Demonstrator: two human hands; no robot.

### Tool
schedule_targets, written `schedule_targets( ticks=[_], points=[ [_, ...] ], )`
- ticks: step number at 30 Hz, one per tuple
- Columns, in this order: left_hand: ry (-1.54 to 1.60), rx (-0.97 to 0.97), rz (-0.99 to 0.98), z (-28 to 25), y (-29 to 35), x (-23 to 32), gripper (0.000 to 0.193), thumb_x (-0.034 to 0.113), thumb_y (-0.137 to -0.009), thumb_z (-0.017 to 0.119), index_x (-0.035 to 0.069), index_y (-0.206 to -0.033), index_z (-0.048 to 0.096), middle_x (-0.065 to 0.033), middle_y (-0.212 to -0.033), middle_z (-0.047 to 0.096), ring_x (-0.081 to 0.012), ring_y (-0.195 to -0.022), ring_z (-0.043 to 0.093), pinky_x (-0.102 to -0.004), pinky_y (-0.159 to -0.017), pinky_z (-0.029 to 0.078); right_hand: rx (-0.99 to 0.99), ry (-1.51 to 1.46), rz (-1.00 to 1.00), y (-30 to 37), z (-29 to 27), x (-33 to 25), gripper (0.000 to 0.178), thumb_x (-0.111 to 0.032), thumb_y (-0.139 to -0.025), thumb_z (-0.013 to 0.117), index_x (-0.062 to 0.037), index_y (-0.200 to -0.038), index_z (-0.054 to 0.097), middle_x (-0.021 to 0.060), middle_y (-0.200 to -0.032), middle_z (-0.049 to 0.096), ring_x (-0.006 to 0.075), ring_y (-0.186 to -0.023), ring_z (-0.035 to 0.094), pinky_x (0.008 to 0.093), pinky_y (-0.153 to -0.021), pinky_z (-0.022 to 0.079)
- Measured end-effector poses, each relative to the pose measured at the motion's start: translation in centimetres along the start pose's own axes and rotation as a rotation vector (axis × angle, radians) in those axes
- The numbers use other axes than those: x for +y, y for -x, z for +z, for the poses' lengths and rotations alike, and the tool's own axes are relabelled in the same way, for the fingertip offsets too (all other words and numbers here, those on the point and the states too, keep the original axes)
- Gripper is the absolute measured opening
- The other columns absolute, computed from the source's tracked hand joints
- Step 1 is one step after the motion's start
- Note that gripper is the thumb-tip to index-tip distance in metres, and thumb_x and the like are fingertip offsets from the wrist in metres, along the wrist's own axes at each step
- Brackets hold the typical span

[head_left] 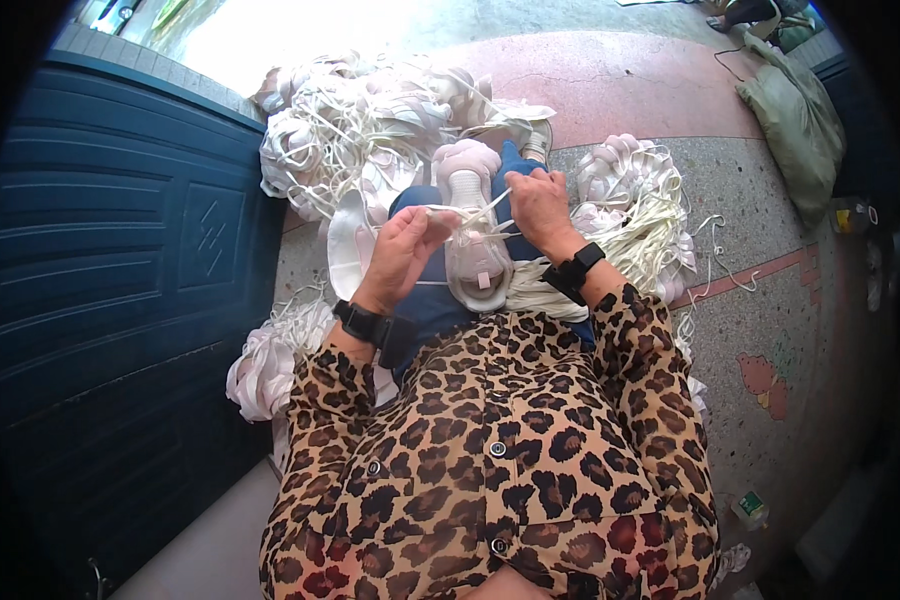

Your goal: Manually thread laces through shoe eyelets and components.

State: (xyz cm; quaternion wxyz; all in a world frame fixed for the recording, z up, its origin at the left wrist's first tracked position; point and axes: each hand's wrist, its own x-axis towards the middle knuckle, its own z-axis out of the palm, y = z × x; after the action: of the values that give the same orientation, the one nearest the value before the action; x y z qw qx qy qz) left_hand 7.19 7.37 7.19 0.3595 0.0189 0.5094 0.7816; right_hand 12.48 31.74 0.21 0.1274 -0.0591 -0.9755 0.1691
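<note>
A pale pink and white shoe upper (477, 262) rests on my lap between my blue-trousered thighs, its pink padded collar at the far end. Off-white shoelace (490, 209) runs through its eyelets. My left hand (398, 252), left of the upper, pinches a stretch of lace between thumb and fingertips. Past the upper's right side, my right hand (543, 212) is closed on another stretch, which slants up from the eyelets to its fingers. A bundle of loose off-white laces (542, 288) lies across my right thigh, under the right wrist.
A big heap of white and pink shoe uppers (355, 125) with tangled laces lies ahead on the left. More uppers (620, 172) are piled to the right, others (278, 365) by my left elbow. A dark blue door (140, 230) stands left; a full greenish sack (792, 125) sits far right.
</note>
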Motion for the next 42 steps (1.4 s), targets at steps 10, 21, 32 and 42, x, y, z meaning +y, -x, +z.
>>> schedule_targets(
  ticks=[10,21,32,42],
  points=[
    [0.048,0.189,0.385,-18.0,12.9,20.8,0.009,0.012,-0.105,0.054,0.003,-0.106,0.055,0.0033,-0.069,0.036,-0.0082,-0.061,0.035,-0.0274,-0.059,0.035,-0.253,-0.393,0.182,2.2,0.5,-1.0,0.027,-0.023,-0.086,0.058,-0.0121,-0.103,0.077,0.0182,-0.084,0.073,0.0338,-0.086,0.071,0.0473,-0.08,0.047],
    [-0.859,0.137,0.056,-9.9,-2.0,6.6,0.063,0.009,-0.086,0.075,-0.003,-0.142,0.049,0.0014,-0.081,0.061,-0.0049,-0.067,0.053,-0.0204,-0.058,0.042,-0.4,-0.188,-0.08,6.3,-2.3,-3.4,0.032,-0.033,-0.097,0.057,-0.008,-0.083,0.071,0.015,-0.081,0.071,0.0334,-0.081,0.068,0.0496,-0.077,0.041],
    [-1.755,-0.457,0.045,0.6,-10.0,-0.1,0.025,0.022,-0.082,0.075,0.001,-0.094,0.072,-0.0198,-0.095,0.071,-0.034,-0.086,0.069,-0.0413,-0.077,0.054,-0.415,-0.234,-0.042,7.1,-1.8,-3.5,0.034,-0.034,-0.098,0.055,-0.0069,-0.088,0.072,0.0145,-0.087,0.071,0.034,-0.089,0.067,0.0496,-0.079,0.044],
    [-1.529,-0.139,0.283,-1.1,-5.9,-0.1,0.023,0.02,-0.094,0.067,-0.002,-0.092,0.068,-0.0224,-0.078,0.066,-0.0378,-0.074,0.066,-0.0422,-0.069,0.051,-0.322,-0.561,0.007,1.9,0.6,-1.3,0.023,-0.01,-0.084,0.066,-0.0068,-0.106,0.07,0.0157,-0.099,0.071,0.0354,-0.094,0.065,0.0474,-0.081,0.051]
  ],
)
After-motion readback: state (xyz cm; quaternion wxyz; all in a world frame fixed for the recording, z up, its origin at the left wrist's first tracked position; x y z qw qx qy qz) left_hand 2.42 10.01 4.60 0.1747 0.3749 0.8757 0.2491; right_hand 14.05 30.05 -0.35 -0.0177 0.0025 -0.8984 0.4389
